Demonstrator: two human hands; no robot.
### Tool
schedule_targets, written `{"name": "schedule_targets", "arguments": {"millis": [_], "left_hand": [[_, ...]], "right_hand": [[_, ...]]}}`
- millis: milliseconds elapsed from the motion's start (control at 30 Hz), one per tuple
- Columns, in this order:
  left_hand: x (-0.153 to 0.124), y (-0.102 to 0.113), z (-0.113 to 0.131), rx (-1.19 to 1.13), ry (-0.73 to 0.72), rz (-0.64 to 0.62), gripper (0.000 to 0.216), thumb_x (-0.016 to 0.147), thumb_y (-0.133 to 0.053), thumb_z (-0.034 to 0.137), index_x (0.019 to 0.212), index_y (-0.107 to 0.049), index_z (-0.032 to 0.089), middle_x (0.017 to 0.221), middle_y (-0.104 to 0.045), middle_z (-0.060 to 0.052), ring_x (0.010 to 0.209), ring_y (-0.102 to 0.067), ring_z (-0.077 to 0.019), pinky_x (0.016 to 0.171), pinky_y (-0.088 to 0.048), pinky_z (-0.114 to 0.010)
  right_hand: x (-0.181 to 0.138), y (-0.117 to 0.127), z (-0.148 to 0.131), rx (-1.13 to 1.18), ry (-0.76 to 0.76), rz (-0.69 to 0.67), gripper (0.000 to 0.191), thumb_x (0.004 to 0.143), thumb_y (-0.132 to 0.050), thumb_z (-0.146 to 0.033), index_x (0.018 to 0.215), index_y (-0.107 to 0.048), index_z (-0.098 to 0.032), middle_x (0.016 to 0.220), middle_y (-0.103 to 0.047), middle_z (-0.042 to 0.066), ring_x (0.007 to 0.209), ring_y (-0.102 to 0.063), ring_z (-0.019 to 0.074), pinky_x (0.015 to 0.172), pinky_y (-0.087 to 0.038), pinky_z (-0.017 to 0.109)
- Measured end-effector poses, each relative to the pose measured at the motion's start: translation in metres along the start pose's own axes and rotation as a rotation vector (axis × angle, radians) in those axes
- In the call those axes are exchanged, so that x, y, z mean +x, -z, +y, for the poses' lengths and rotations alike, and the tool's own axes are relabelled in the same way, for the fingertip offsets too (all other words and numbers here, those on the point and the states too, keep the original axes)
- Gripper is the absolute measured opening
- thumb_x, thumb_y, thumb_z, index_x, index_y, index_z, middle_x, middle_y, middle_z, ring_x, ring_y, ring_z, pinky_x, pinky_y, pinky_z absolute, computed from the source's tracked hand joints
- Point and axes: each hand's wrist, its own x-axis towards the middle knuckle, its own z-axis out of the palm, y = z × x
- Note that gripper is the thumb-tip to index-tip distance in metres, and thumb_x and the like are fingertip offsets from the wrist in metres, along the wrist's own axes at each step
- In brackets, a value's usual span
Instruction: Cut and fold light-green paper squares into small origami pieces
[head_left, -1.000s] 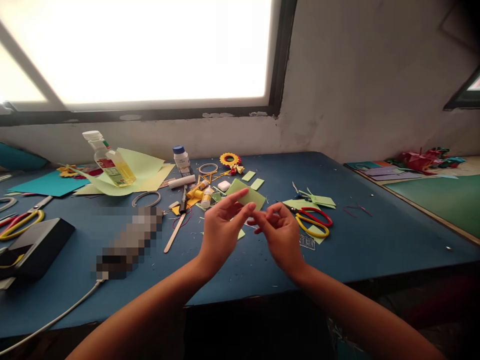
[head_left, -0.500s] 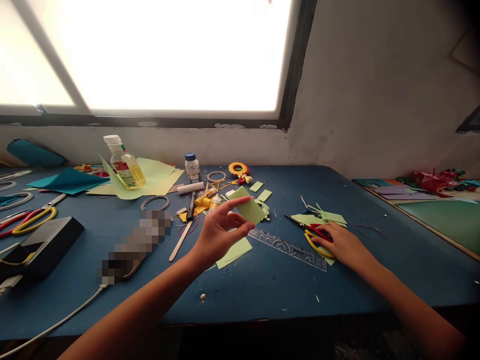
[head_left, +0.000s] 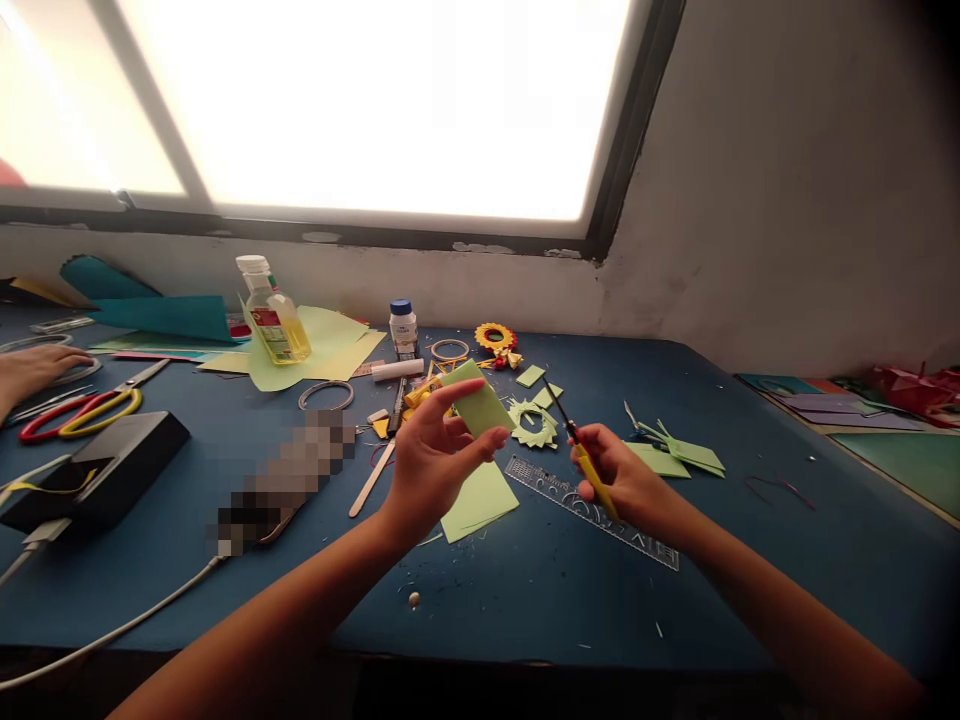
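Observation:
My left hand (head_left: 435, 455) is closed on a small light-green piece of paper (head_left: 484, 400), held up between thumb and fingers. In my right hand (head_left: 622, 475) are scissors (head_left: 592, 480) with yellow and red handles, raised off the table, their dark blades pointing up and left toward the paper. Between the hands, on the table, lies a light-green ring of pointed paper pieces (head_left: 534, 424). Below it a clear ruler (head_left: 592, 515) runs partly beneath my right hand. Flat green paper sheets (head_left: 480, 500) lie under my left hand.
Folded green papers (head_left: 694, 455) lie to the right. At the back stand an oil bottle (head_left: 277, 320) and a small white bottle (head_left: 403, 330). Another pair of scissors (head_left: 97, 410) and a black box (head_left: 97, 480) are on the left. Another person's hand (head_left: 45, 370) rests at far left.
My right hand has lifted the scissors off the table and brought them left toward the green paper. The view has shifted left, and another person's hand has appeared at the far left.

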Motion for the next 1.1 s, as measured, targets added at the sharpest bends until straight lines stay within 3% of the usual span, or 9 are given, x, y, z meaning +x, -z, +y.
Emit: {"name": "schedule_targets", "arguments": {"millis": [167, 333, 567, 800, 1100], "left_hand": [[0.002, 0.003, 0.0, 0.017, -0.05, 0.014, 0.053, 0.066, -0.077, 0.02, 0.116, -0.058, 0.022, 0.108, -0.066, -0.006, 0.081, -0.068, -0.0177, 0.067, -0.061, -0.027], [0.0, 0.003, -0.003, 0.021, -0.153, -0.019, 0.051, 0.068, -0.076, 0.015, 0.116, -0.059, 0.019, 0.117, -0.062, -0.008, 0.086, -0.067, -0.0185, 0.076, -0.06, -0.029], [-0.002, 0.003, -0.011, 0.078, -0.193, -0.046, 0.051, 0.07, -0.074, 0.017, 0.118, -0.059, 0.021, 0.125, -0.057, -0.008, 0.088, -0.067, -0.0189, 0.08, -0.06, -0.03], [-0.003, 0.002, -0.012, 0.112, -0.201, -0.08, 0.052, 0.07, -0.073, 0.014, 0.119, -0.058, 0.022, 0.125, -0.056, -0.008, 0.087, -0.067, -0.0172, 0.078, -0.06, -0.028], [-0.002, 0.003, -0.016, 0.095, -0.202, -0.163, 0.053, 0.072, -0.072, 0.013, 0.121, -0.056, 0.021, 0.122, -0.057, -0.01, 0.084, -0.068, -0.0175, 0.075, -0.061, -0.029]], "right_hand": [[0.011, -0.03, 0.002, 0.014, 0.055, -0.163, 0.062, 0.059, -0.071, -0.065, 0.096, -0.046, -0.022, 0.08, -0.044, -0.002, 0.066, -0.042, 0.0119, 0.058, -0.041, 0.023], [-0.001, -0.037, 0.013, 0.014, 0.074, -0.2, 0.082, 0.048, -0.05, -0.088, 0.095, -0.049, -0.022, 0.09, -0.047, 0.003, 0.078, -0.044, 0.0186, 0.072, -0.043, 0.031], [-0.01, -0.043, 0.002, 0.035, 0.02, -0.248, 0.078, 0.044, -0.048, -0.09, 0.083, -0.043, -0.022, 0.082, -0.042, 0.0, 0.069, -0.036, 0.0153, 0.064, -0.039, 0.028], [-0.011, -0.043, 0.012, 0.057, 0.017, -0.267, 0.075, 0.048, -0.048, -0.088, 0.083, -0.045, -0.022, 0.077, -0.041, -0.001, 0.065, -0.031, 0.0137, 0.059, -0.035, 0.026], [-0.008, -0.043, 0.017, 0.012, 0.031, -0.247, 0.075, 0.05, -0.044, -0.088, 0.082, -0.045, -0.021, 0.077, -0.045, -0.001, 0.064, -0.035, 0.0138, 0.059, -0.035, 0.026]]}}
